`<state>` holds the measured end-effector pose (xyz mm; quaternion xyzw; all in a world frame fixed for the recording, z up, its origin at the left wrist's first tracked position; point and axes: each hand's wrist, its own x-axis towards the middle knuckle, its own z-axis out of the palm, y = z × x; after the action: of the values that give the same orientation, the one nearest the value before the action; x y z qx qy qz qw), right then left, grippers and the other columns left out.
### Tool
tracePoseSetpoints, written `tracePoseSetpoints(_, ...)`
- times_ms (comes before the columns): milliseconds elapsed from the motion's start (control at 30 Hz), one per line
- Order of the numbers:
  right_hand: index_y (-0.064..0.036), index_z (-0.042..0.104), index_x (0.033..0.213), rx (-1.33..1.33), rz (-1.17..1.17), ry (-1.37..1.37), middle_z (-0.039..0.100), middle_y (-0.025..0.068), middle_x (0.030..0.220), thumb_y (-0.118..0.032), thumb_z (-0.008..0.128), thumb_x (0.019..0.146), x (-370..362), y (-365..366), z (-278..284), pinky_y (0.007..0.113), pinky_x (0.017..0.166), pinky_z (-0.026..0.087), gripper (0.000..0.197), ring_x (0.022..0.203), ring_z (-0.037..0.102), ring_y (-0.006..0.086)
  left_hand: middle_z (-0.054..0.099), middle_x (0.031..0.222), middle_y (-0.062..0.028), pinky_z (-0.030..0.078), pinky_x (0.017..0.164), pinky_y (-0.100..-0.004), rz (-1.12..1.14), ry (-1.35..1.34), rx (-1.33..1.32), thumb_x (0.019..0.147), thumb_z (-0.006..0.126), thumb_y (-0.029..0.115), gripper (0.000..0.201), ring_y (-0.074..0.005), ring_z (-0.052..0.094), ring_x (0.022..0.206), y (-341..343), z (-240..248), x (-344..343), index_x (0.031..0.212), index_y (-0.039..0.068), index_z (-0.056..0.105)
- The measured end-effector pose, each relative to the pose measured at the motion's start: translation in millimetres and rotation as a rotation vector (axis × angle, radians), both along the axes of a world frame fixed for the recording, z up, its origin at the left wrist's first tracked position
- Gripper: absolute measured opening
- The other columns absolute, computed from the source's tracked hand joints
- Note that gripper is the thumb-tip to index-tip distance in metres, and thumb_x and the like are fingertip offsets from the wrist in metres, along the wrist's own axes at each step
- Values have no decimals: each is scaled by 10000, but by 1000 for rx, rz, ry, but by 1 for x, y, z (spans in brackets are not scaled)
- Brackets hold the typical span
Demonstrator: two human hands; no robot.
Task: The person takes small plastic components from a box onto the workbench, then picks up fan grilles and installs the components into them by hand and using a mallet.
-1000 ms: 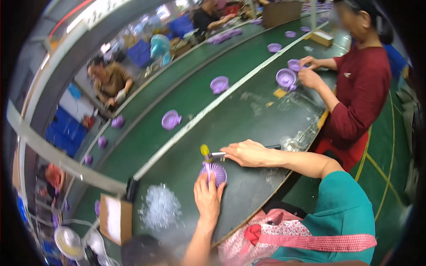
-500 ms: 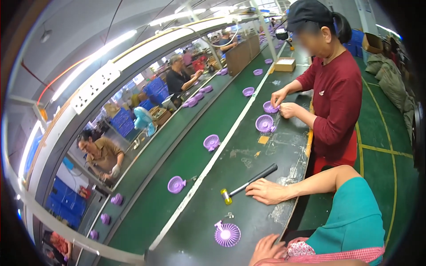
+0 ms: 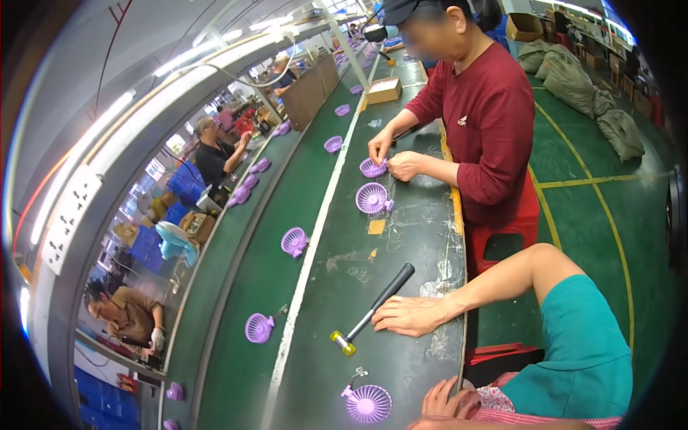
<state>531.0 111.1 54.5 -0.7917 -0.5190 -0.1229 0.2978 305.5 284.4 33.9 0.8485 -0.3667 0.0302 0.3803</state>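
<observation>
My right hand [image 3: 410, 316] lies flat on the dark green bench, fingers stretched out and empty. Its fingertips are beside the shaft of a small mallet [image 3: 360, 324] with yellow faces and a black grip; I cannot tell whether they touch it. Lower down, my left hand [image 3: 442, 400] rests at the bench edge, fingers apart and nothing seen in them; the lower frame edge cuts off part of it. To the left of it lies a purple fan housing [image 3: 369, 403] with a ribbed round grille and a small metal piece [image 3: 360, 373] at its stem.
Beyond, a co-worker in a dark red top [image 3: 494, 107] handles a purple housing [image 3: 373, 168]; another housing [image 3: 373, 198] lies nearer. Left of the bench, a green conveyor [image 3: 287, 279] carries more, including one housing [image 3: 259, 328]. A cardboard box [image 3: 384, 90] stands farther up.
The view has swung to the right, so bench, conveyor and co-worker appear farther left. My hands stay almost where they were; the mallet and fan housing lie as before.
</observation>
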Motion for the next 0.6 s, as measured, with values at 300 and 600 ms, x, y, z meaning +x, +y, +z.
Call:
tracePoseSetpoints(300, -37, 515, 1268, -113, 56, 221, 513, 120, 1303, -95, 597, 904, 13, 8, 1, 427, 1073, 359, 378, 1263, 465, 293, 535, 1408, -131, 430, 1008, -528, 12, -166, -65, 860, 629, 324, 338, -396, 525, 1236, 10, -36, 4, 1149, 156, 677)
tracePoseSetpoints(600, -89, 539, 1227, -220, 92, 266, 508, 97, 1308, -70, 630, 863, 17, -4, 21, 457, 1057, 360, 376, 1247, 470, 308, 558, 1308, -158, 409, 1023, -499, -46, 92, -58, 807, 699, 344, 442, -343, 498, 1231, 12, 37, 27, 1101, 15, 668)
